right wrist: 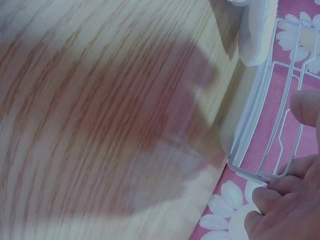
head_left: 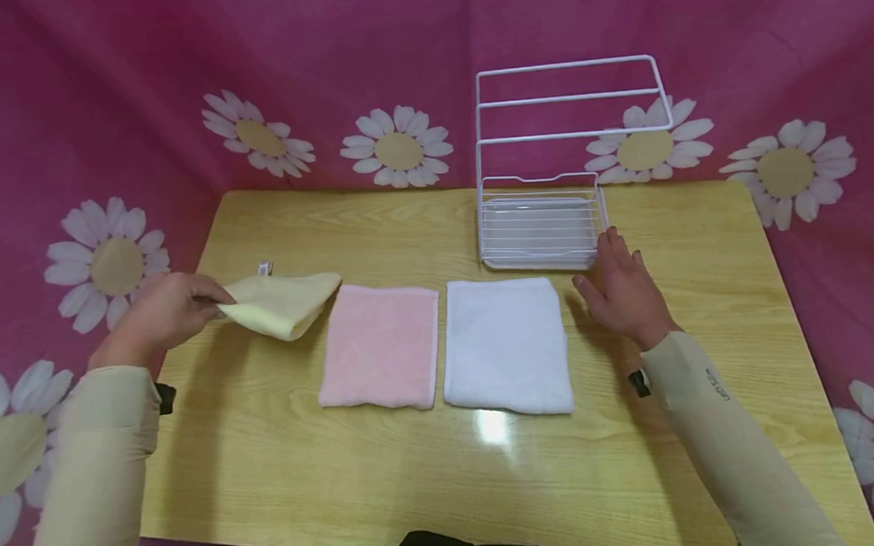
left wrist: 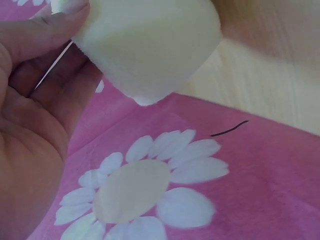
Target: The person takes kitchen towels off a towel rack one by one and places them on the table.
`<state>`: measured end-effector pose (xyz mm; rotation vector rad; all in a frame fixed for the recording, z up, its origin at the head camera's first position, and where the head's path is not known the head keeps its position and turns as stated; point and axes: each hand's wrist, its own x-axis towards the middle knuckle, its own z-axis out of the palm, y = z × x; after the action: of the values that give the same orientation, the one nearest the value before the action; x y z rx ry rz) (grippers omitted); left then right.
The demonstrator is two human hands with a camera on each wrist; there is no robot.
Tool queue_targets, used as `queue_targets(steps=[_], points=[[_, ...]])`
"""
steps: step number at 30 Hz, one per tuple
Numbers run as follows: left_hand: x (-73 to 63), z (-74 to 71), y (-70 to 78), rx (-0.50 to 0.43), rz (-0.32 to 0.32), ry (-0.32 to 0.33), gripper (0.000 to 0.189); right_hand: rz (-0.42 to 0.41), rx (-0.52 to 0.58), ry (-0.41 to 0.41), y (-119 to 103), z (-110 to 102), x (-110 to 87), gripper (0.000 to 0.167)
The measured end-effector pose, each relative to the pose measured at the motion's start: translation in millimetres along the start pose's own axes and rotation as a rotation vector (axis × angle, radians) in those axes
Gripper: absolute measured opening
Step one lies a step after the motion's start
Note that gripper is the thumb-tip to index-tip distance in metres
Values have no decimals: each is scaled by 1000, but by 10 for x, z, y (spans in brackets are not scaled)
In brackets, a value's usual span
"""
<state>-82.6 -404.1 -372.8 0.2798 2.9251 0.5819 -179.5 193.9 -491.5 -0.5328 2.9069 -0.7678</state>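
In the head view, my left hand (head_left: 172, 312) pinches the left edge of a folded yellow towel (head_left: 281, 303) between thumb and fingers. The towel is lifted off the table on that side, and a small white tag (head_left: 265, 268) sticks out behind it. The left wrist view shows the towel's pale corner (left wrist: 150, 55) hanging from the fingertips. My right hand (head_left: 627, 290) has its fingers extended at the right side of a white wire rack (head_left: 540, 246). In the right wrist view, the fingers (right wrist: 285, 195) appear to touch the rack's wire frame (right wrist: 265, 145).
A folded pink towel (head_left: 381, 347) and a folded white towel (head_left: 505, 348) lie flat side by side on the wooden table (head_left: 419, 474). The rack's tall upper frame (head_left: 569, 98) rises at the back, close to the flowered pink cloth (head_left: 363, 44).
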Motion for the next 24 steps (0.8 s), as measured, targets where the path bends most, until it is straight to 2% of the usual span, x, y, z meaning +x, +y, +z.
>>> queue_targets(steps=[6, 11, 16, 24], points=[[-111, 200, -47, 16, 32, 36, 11, -12, 14, 1, 30, 29, -3, 81], [-157, 283, -73, -5, 27, 23, 13, -12, 19, -3, 35, 37, -13, 81], [-199, 382, -91, -13, -2, -20, 16, -6, 15, -10, 41, 44, -21, 82], [-323, 624, -148, 20, 15, -41, 17, -21, 8, 0, 24, 29, 6, 81]])
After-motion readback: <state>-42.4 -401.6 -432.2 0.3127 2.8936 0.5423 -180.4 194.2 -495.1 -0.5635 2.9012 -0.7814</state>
